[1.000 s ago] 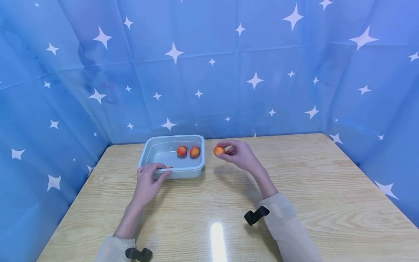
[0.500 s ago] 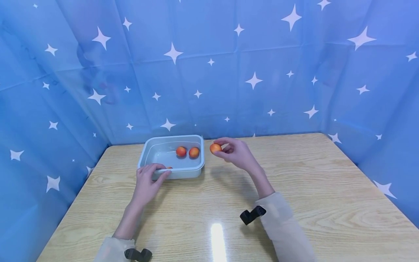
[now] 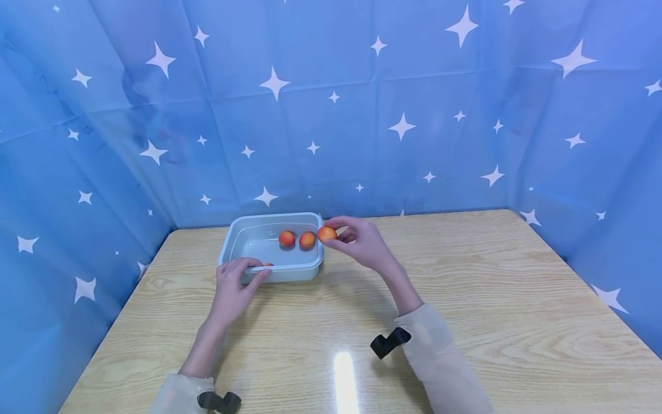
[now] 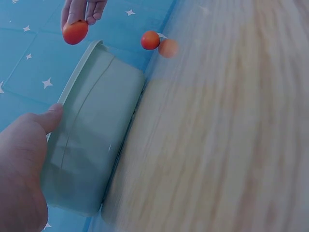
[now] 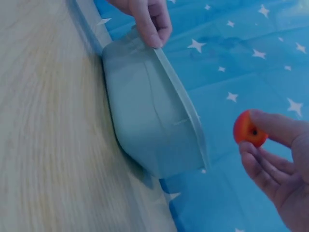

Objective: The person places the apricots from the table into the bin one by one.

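Note:
My left hand (image 3: 234, 290) grips the near rim of a light blue-green plastic basin (image 3: 289, 275), thumb outside and fingers over the edge. Inside sit an orange-red round fruit (image 3: 287, 239) and another such fruit (image 3: 307, 240); a sliver of a third fruit (image 3: 269, 264) shows behind the near wall. Pinched between thumb and fingertips of my right hand (image 3: 359, 241) is a small orange-red round fruit (image 5: 250, 129) with a dark dimple. It is held above the basin's right rim. In the right wrist view, the basin's rim (image 5: 181, 92) stands apart from this fruit.
The wood-grain table (image 3: 491, 299) extends to the right and front of the basin. A blue star-printed curtain (image 3: 331, 115) hangs behind it. In the left wrist view, another orange fruit (image 4: 150, 40) lies beyond the basin, with a paler orange shape (image 4: 168, 48) beside it, possibly a reflection.
My right hand has moved left with the fruit, from the table beside the basin to over its right rim. The left hand and basin have stayed in place.

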`<state>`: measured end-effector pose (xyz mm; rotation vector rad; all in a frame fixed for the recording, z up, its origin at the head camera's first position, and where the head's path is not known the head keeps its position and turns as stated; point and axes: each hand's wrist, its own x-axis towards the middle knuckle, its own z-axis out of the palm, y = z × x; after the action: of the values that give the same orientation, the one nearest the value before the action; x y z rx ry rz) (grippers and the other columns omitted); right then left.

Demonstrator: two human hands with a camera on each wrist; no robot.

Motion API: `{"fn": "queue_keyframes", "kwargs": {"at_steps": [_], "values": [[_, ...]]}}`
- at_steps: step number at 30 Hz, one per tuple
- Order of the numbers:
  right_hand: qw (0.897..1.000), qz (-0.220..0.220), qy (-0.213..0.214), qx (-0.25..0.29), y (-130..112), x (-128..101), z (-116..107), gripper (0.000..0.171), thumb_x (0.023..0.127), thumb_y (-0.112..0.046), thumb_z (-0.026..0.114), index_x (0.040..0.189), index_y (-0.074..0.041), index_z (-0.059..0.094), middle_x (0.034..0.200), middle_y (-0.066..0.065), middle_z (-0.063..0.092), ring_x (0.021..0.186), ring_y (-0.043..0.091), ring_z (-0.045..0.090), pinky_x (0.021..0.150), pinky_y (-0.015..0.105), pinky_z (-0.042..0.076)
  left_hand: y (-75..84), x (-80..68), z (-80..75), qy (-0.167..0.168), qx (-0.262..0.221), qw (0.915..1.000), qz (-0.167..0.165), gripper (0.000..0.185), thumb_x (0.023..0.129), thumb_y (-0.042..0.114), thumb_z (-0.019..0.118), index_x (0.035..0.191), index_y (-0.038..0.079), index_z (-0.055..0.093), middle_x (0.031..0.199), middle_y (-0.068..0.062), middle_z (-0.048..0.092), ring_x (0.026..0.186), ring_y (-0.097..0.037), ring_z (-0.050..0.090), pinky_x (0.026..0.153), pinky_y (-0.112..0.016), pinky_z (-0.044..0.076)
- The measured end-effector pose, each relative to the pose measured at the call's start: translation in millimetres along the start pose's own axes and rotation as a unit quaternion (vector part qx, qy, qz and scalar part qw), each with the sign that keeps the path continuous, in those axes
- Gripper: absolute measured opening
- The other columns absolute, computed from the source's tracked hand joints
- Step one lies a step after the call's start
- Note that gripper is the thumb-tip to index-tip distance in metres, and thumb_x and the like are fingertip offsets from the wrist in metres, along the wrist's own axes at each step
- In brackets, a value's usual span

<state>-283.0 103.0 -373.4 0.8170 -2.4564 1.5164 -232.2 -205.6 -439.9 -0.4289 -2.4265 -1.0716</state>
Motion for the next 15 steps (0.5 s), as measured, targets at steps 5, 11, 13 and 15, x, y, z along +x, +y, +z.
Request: {"fn": "queue_keyframes", "kwargs": {"at_steps": [5,11,13,15], "values": [[1.000,-0.026,-0.003,0.001,-0.1,0.9,13.0,0.038,0.089,-0.022,0.080,0.124,-0.008,0.070,0.115,0.006,0.070,0.081,0.016,0.069,0.076,0.038,0.058,0.9,0.3,-0.5,-0.002,0.000,1.0000,-0.001,0.019,0.092,0.025,0.076,0.102,0.011,0.069,0.101,-0.004,0.071,0.103,-0.026,0.061,0.102,-0.048,0.024],[0.999,-0.037,-0.015,0.007,0.4,1.8,25.6,0.038,0.089,-0.019,0.080,0.123,-0.007,0.070,0.117,0.007,0.069,0.081,0.015,0.069,0.077,0.043,0.058,0.4,0.3,-0.1,-0.003,0.002,1.0000,0.000,0.019,0.093,0.026,0.076,0.102,0.011,0.069,0.101,-0.004,0.071,0.103,-0.026,0.061,0.102,-0.049,0.024],[0.999,-0.035,-0.017,0.006,-0.2,1.7,28.0,0.038,0.089,-0.019,0.080,0.124,-0.007,0.070,0.116,0.007,0.069,0.082,0.015,0.069,0.078,0.044,0.057,0.5,0.1,-0.2,-0.002,0.002,1.0000,0.001,0.019,0.092,0.026,0.076,0.102,0.011,0.069,0.100,-0.004,0.071,0.102,-0.026,0.061,0.101,-0.049,0.024],[0.999,-0.030,-0.018,0.001,-0.4,1.7,29.7,0.038,0.089,-0.019,0.080,0.124,-0.008,0.070,0.116,0.008,0.069,0.084,0.015,0.069,0.078,0.042,0.058,0.4,-0.2,-0.4,-0.002,0.000,1.0000,0.003,0.018,0.092,0.025,0.076,0.101,0.011,0.069,0.100,-0.003,0.071,0.102,-0.026,0.061,0.101,-0.049,0.024]]}}
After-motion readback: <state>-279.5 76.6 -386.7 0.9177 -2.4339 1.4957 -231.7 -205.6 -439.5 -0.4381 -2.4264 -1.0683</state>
